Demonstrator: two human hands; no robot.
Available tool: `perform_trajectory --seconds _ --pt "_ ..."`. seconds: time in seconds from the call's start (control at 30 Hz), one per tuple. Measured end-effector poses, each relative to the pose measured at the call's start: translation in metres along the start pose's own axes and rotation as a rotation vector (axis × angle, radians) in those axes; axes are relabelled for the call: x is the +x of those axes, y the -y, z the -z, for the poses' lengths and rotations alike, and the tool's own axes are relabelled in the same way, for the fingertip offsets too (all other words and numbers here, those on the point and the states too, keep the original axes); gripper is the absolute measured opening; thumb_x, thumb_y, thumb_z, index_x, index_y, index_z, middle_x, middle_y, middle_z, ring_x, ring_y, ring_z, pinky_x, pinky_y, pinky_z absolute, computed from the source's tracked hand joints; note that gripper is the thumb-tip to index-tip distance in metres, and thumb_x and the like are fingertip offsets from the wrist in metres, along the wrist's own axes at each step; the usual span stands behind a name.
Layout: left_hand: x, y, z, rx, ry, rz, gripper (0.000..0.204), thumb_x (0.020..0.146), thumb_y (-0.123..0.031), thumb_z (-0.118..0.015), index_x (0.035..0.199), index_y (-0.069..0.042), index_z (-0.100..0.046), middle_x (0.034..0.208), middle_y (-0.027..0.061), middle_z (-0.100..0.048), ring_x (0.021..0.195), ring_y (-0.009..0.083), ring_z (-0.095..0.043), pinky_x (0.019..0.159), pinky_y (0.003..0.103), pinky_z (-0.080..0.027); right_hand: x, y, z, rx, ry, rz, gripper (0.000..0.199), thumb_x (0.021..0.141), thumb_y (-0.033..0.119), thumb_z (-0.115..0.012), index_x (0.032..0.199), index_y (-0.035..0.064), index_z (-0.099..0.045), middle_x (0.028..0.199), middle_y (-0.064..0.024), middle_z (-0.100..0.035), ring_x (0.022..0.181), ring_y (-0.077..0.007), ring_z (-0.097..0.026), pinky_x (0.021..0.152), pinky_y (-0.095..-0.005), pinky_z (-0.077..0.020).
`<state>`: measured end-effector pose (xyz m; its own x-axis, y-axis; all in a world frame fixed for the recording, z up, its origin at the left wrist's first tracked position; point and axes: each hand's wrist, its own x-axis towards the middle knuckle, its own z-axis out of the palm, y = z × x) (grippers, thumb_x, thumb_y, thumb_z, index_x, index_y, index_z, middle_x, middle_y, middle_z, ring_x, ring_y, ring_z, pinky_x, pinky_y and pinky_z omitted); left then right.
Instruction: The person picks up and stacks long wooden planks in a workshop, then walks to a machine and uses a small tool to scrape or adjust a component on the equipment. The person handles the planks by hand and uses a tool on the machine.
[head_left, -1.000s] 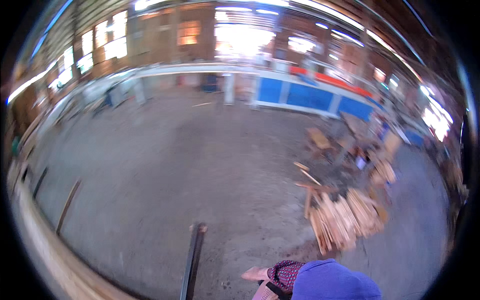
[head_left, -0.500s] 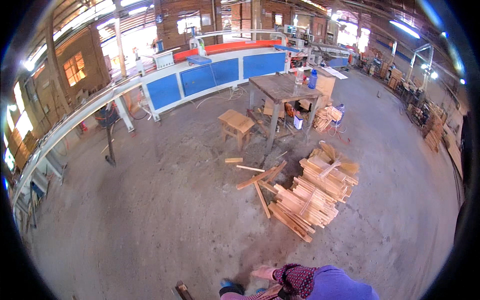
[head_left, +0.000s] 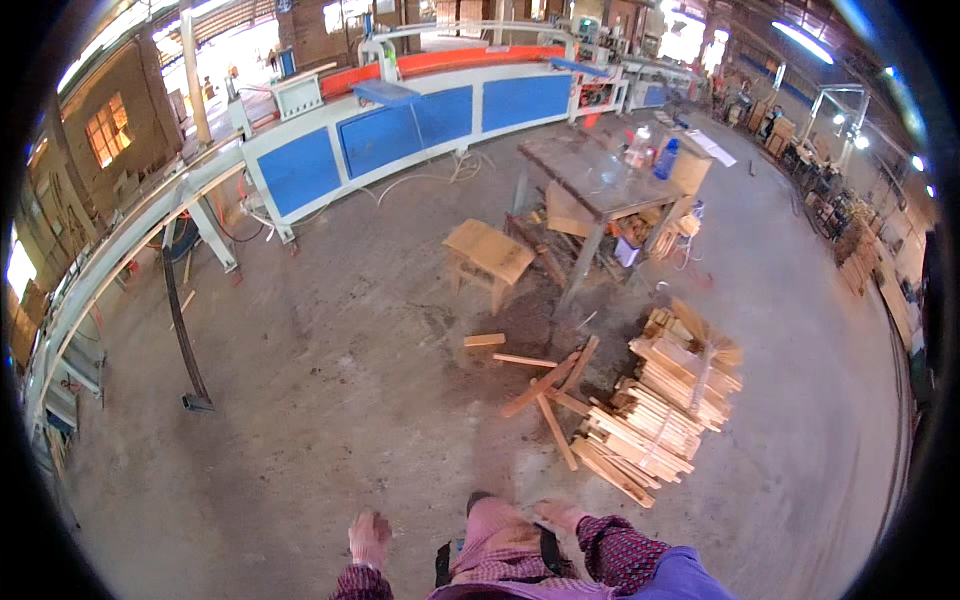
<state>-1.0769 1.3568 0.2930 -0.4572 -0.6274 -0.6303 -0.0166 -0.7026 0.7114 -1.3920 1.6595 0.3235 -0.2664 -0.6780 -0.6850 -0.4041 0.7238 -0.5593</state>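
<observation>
My left hand (head_left: 369, 538) hangs low at the bottom of the view with its fingers loosely curled, and nothing is in it. My right hand (head_left: 558, 514) sits beside my pink trouser leg (head_left: 494, 535), also holding nothing. Both are above the bare concrete floor (head_left: 330, 400). The closest objects are loose wooden slats (head_left: 545, 392) scattered on the floor ahead, and a stacked pile of short wooden boards (head_left: 655, 400) to my front right.
A small wooden stool (head_left: 488, 254) stands ahead, with a metal work table (head_left: 600, 180) carrying bottles behind it. A long blue and white machine (head_left: 400, 130) runs along the far side. A dark bent metal bar (head_left: 183, 330) leans at the left.
The view has swung and steadied, so the board pile now sits to my front right. My left hand has come into view at the bottom, and both hands still hold nothing.
</observation>
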Motion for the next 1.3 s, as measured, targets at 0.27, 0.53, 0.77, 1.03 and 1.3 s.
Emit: perform_trajectory --seconds 0.27,0.53,0.77,1.03,1.3 --pt "0.189 -0.152 -0.057 0.033 -0.115 0.019 0.020 0.090 -0.027 -0.055 0.096 -0.009 -0.059 0.080 0.0023 -0.061 0.071 0.0165 -0.059 0.061 0.033 -0.048 0.232 -0.041 0.036 -0.092 0.063 -0.263 0.037 0.093 0.039 -0.044 0.105 0.0119 -0.066 0.096 -0.0126 -0.068 0.088 -0.0310 -0.065 0.076 -0.0436 -0.0506" --pt "0.358 -0.249 -0.085 -0.047 -0.154 0.208 0.021 0.089 -0.029 -0.054 0.092 -0.008 -0.059 0.076 0.0029 -0.058 0.067 0.0181 -0.057 0.058 0.035 -0.048 0.397 0.178 0.276 0.039 -0.261 0.053 0.047 0.087 0.043 -0.049 0.111 0.0063 -0.065 0.107 -0.0221 -0.065 0.103 -0.0379 -0.060 0.088 -0.0427 -0.0458" --pt "0.562 -0.391 -0.135 0.165 -0.033 0.204 0.023 0.089 -0.031 -0.053 0.086 -0.008 -0.058 0.068 0.0029 -0.054 0.060 0.0188 -0.054 0.055 0.035 -0.046 0.516 0.289 0.426 -0.014 -0.573 0.188 0.035 0.089 0.031 -0.052 0.114 0.0100 -0.062 0.104 -0.0153 -0.066 0.099 -0.0341 -0.062 0.085 -0.0411 -0.0499" --pt "0.802 -0.598 -0.272 0.608 0.333 -0.068 0.027 0.089 -0.033 -0.052 0.079 -0.008 -0.057 0.060 0.0029 -0.048 0.053 0.0196 -0.050 0.051 0.036 -0.044 0.556 0.311 0.465 0.238 -0.613 -0.200 0.041 0.090 0.038 -0.051 0.114 0.0064 -0.062 0.108 -0.0173 -0.066 0.105 -0.0316 -0.061 0.087 -0.0381 -0.0486" --pt "0.903 -0.642 -0.504 1.240 0.561 -0.419 0.017 0.086 -0.024 -0.058 0.085 -0.008 -0.055 0.074 0.0038 -0.057 0.070 0.0241 -0.059 0.058 0.037 -0.047 0.638 0.263 0.598 0.426 -1.003 -0.474 0.024 0.090 0.024 -0.049 0.098 0.0086 -0.066 0.090 -0.0155 -0.067 0.086 -0.0310 -0.067 0.073 -0.0420 -0.0506"
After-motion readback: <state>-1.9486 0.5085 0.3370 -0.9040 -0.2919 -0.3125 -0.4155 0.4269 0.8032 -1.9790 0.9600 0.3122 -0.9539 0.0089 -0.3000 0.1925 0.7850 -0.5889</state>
